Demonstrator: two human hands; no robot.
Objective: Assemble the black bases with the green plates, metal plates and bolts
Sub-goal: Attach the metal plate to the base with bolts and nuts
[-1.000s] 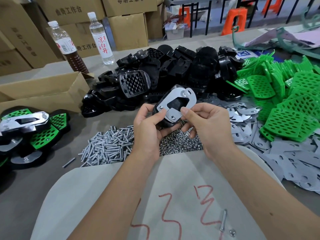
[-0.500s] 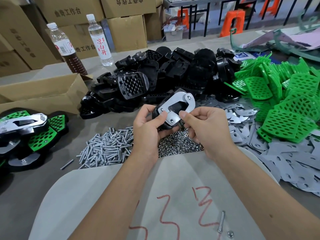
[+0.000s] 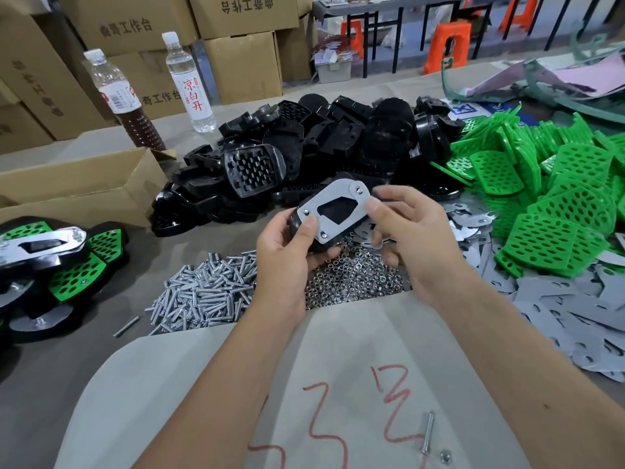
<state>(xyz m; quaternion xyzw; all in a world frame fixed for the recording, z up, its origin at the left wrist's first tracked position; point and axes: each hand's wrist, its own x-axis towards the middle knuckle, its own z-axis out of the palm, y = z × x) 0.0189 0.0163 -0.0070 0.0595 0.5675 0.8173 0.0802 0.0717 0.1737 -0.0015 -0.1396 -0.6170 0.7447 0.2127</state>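
Gripping the base [image 3: 304,228] from below, the left hand [image 3: 287,262] held it up over the nuts [image 3: 355,282], thumb pressed on the near-left corner of the metal plate [image 3: 333,211] seated on top. The right hand [image 3: 412,238] sat at the plate's far-right end, thumb on the edge, its fingers loosely curled beside and under the base; whether they pinched anything there, I couldn't tell. Three bolt heads showed on the plate, at the left, near and far corners. No green plate showed on this piece from this angle.

Risk, as I read it: if nuts weren't yet snug underneath, a tilt of the base could let a bolt slide back out and drop into the bolts [image 3: 203,296] piled near left, lost among the rest. The thumb was the only visible thing pinning the plate, so a slip could shift it off its holes. The hands hung right above the loose nuts, and a fumbled nut would vanish into that heap.

Spare stock lay all round the counter [image 3: 50,384]: black bases [image 3: 321,147] far centre, green plates [image 3: 558,204] right, grey plates [image 3: 575,309] near right, finished units [image 3: 50,262] left. One stray bolt [image 3: 426,433] and nut [image 3: 445,456] lay on the sheet [image 3: 203,384] close in.
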